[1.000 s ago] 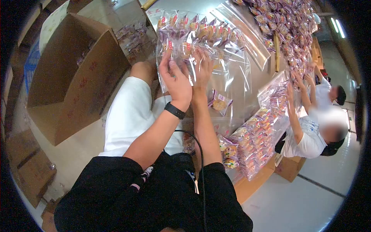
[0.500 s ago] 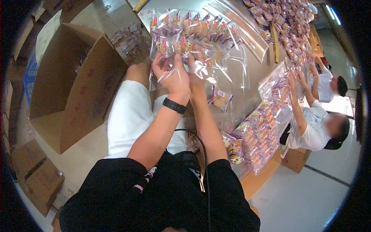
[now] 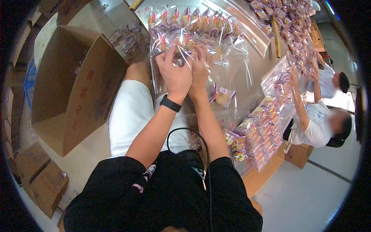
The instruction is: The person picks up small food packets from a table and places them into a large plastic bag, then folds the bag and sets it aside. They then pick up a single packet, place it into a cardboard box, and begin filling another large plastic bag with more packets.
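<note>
A large clear plastic bag (image 3: 237, 63) lies on the table before me, with rows of small wrapped pastries (image 3: 199, 24) at its far end. My left hand (image 3: 176, 71), with a black band on its wrist, is at the lower row, its fingers bent inward. Beside it, touching or nearly so, my right hand (image 3: 200, 69) has its fingers curled at the same row. Glare on the film hides what the fingertips hold, if anything. A single wrapped pastry (image 3: 222, 96) lies to the right of my right hand.
An open cardboard box (image 3: 83, 89) stands at the left. A filled bag of pastries (image 3: 261, 133) lies at the right, below a long heap of wrapped pastries (image 3: 291, 29). A wooden strip (image 3: 276, 36) edges the heap. Two people in pale shirts work at the right.
My left hand has its fingers more bent and drawn in toward my right hand. My right hand's fingers are curled more. The co-workers' arms have shifted slightly.
</note>
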Motion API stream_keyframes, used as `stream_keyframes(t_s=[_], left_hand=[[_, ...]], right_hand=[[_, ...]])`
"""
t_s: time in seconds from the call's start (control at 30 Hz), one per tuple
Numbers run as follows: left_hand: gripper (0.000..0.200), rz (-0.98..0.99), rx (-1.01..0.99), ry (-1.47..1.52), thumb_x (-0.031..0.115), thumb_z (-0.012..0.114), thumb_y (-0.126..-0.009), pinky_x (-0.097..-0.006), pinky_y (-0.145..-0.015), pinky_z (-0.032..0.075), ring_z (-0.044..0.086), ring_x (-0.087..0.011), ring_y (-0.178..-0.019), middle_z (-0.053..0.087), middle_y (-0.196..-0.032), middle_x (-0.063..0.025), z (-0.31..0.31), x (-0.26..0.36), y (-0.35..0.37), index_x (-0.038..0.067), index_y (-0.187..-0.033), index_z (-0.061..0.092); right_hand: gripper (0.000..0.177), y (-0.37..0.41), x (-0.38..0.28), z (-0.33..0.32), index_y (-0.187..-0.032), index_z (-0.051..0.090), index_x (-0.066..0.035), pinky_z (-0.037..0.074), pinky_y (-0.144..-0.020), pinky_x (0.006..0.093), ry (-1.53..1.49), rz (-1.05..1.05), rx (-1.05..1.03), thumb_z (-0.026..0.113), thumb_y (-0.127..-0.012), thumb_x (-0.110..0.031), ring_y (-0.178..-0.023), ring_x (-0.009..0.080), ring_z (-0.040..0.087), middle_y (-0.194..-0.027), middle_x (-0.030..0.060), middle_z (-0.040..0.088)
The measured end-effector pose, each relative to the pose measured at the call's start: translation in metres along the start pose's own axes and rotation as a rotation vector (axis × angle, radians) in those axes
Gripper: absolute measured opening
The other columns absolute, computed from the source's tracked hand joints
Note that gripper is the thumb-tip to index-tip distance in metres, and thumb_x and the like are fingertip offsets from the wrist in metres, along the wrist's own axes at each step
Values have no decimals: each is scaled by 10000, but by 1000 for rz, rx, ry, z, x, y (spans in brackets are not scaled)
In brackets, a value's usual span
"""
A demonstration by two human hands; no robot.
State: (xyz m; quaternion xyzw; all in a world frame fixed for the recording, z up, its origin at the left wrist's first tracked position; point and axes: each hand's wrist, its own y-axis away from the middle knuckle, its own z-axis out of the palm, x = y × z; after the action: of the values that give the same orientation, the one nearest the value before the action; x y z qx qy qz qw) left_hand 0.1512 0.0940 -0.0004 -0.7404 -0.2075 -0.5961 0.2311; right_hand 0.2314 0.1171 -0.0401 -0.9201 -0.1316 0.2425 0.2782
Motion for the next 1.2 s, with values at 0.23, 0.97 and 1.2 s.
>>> stream_keyframes(t_s=[0.23, 0.97, 1.2], left_hand=[[441, 80, 117, -2, 256, 840, -861, -355, -932, 448, 535, -268, -1041, 533, -1090, -122, -4, -4, -3, 57, -1243, 744], [300, 108, 176, -15, 237, 841, -839, -430, -1031, 395, 511, -326, -1152, 520, -1181, -162, -3, 4, 14, 14, -986, 704], [227, 96, 174, -54, 214, 804, -877, -492, -1200, 251, 364, -416, -1435, 399, -1530, -254, 3, -11, 15, 17, -949, 719]], right_hand=[[331, -1, -3, 6, -1211, 646, -35, 286, -1144, 594, -16, 86, 95, 657, -907, -164, -1340, 355, 514, -1269, 133, 648], [475, 1, 12, 2, -1184, 693, -41, 358, -1143, 549, -271, 176, 224, 840, -745, -147, -1414, 469, 406, -1475, 285, 453], [687, 2, 21, 1, -1380, 600, -73, 290, -1190, 534, -321, 175, 148, 785, -719, -98, -1485, 467, 282, -1552, 321, 300]])
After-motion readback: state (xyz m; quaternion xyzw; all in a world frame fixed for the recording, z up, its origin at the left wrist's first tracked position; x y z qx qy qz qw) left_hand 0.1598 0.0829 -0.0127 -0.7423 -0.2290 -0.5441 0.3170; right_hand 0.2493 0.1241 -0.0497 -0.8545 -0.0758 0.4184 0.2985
